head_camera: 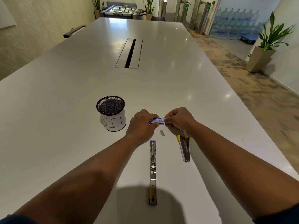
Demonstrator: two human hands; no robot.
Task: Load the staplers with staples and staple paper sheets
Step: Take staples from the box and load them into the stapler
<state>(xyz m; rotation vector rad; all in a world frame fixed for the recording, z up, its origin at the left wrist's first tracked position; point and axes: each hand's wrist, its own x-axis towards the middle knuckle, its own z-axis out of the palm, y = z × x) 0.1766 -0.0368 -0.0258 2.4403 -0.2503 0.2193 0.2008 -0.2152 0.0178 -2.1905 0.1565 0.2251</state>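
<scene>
You sit at a long white table (64,88) that runs away from you toward a foosball table (120,11) at the far end of the room. A dark cable slot (130,53) is set into the tabletop along its middle. To your right a potted plant (269,41) stands on the patterned floor, well apart from the table.

Nearer to you, on the left, a black mesh cup (111,113) stands upright, wrapped in white paper with "BIN" written on it by hand.

Directly in front of you a blue-ended stapler (152,172) lies opened out flat and long on the table, one end toward you and the other toward your hands. Just to its right a yellow-tipped plier stapler (184,147) lies at a slight tilt, its far end partly under your right wrist.

Beyond both staplers your hands meet above the table. Your left hand (142,125) pinches the left end of a small blue staple box (158,121) between thumb and fingers. Your right hand (178,121) is curled, with its fingertips closed on the box's right end; whether it holds the flap or a strip of staples is too small to tell.

Between the box and the blue-ended stapler, a short grey strip of staples (162,133) lies loose on the table, touching neither stapler.
</scene>
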